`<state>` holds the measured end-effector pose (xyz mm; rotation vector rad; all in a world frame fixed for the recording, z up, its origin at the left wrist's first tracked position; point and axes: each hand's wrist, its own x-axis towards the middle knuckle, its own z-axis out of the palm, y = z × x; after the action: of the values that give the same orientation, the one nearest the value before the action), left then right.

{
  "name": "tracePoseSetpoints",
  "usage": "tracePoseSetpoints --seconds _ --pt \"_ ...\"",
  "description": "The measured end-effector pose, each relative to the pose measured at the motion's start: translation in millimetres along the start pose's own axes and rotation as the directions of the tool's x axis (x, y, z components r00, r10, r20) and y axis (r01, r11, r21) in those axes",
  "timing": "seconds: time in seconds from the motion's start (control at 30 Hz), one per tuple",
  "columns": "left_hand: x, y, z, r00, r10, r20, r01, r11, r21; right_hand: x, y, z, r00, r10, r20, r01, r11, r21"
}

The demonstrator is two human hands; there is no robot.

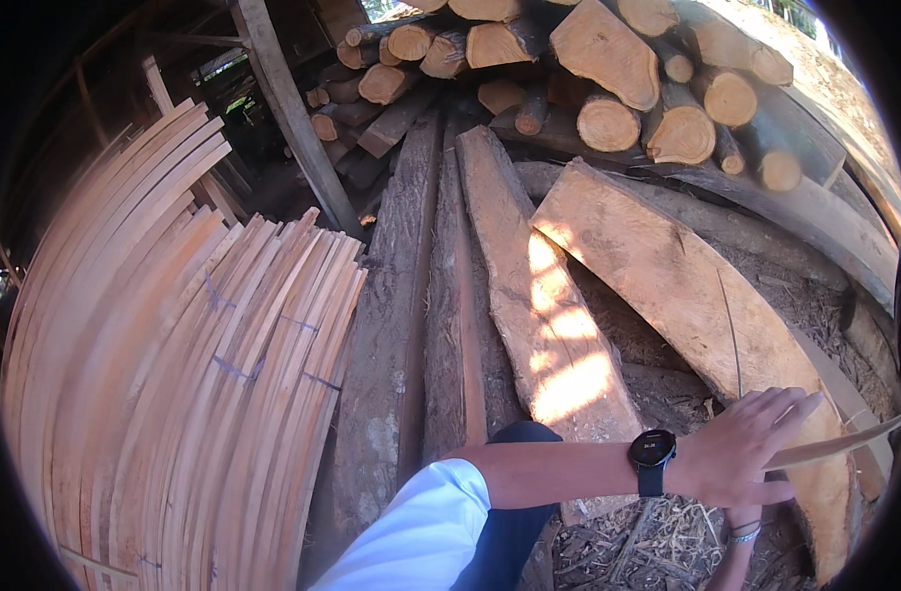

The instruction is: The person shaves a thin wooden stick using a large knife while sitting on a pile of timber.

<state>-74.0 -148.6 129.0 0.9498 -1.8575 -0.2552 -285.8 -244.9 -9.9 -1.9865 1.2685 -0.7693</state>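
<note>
Slab of pale wood (682, 286) with a curved side lies at the right, and its near part goes down close beside both hands. Left hand (741, 443), with a black watch (652, 450) on its wrist, reaches across to the right and is open, with fingers stretched and thumb apart. Below it is the right hand (744, 515), mostly hidden, with a bracelet (746, 533) on the wrist; I cannot tell if it is gripping something. Thin wood strip (844, 443) comes from the right edge over the slab and ends to view at the left hand; whether a hand touches it, I cannot tell. In the middle lies another slab (529, 286) with spots of sunlight, and to its left is a bark-covered beam (396, 286). Many thin boards (145, 364) stand stacked at the left. Cut logs (608, 123) are piled at the far side
</note>
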Motion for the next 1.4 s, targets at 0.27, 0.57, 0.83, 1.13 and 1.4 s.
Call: tracePoseSetpoints --seconds 0.27,0.57,0.83,1.13,1.4 --pt "-4.7 21.6 -21.6 0.962 -0.15 -0.23 0.09 0.964 -0.252 9.9 -75.2 63.9 0.989 -0.148 0.021 0.149 0.962 -0.228" --pt "-41.9 -18.3 -70.7 0.783 -0.51 -0.357 0.13 0.695 -0.707 -35.0 -120.7 93.3 0.99 -0.011 0.139 0.024 0.996 -0.089" --pt "-73.7 -19.0 -113.1 0.55 -0.542 -0.635 0.019 0.769 -0.639 -129.2 -71.6 133.2 0.99 0.129 0.062 -0.134 0.986 0.099" --pt "-77.6 -32.5 -98.6 0.486 -0.61 -0.626 0.105 0.752 -0.651 -178.5 -17.6 166.7 0.935 0.309 0.171 -0.336 0.928 0.16" --pt "-93.7 -54.2 -105.4 0.891 -0.363 -0.273 0.096 0.739 -0.667 -171.1 2.6 180.9 0.906 0.382 0.182 -0.412 0.894 0.177"
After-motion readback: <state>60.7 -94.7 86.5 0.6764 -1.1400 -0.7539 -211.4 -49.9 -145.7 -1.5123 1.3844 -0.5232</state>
